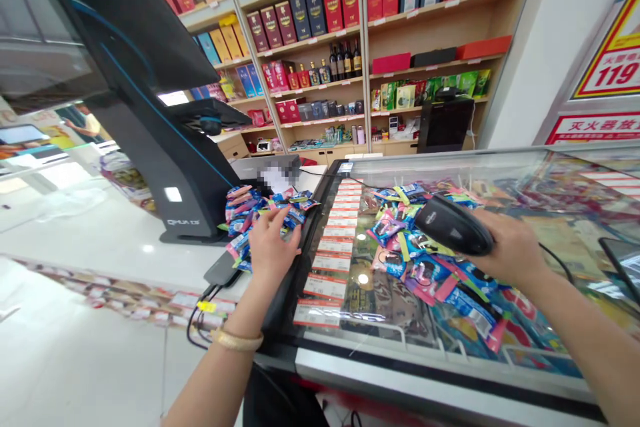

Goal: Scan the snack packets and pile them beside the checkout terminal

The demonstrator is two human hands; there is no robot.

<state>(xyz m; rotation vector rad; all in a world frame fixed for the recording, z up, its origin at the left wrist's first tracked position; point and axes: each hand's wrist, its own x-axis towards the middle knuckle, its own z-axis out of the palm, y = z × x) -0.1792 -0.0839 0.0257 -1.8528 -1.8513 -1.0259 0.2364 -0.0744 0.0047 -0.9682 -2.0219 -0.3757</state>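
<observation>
My right hand is wrapped around a black handheld barcode scanner, its head pointing left over a spread of small blue, pink and green snack packets on the glass counter. My left hand lies flat, fingers spread, on a second pile of small packets that rests on a dark keyboard or tray beside the black till terminal. A gold bangle sits on my left wrist.
A row of white and red price tags runs along the counter's left edge. A cable hangs below the till. Shelves of boxed goods and bottles fill the back wall. A second black terminal stands there.
</observation>
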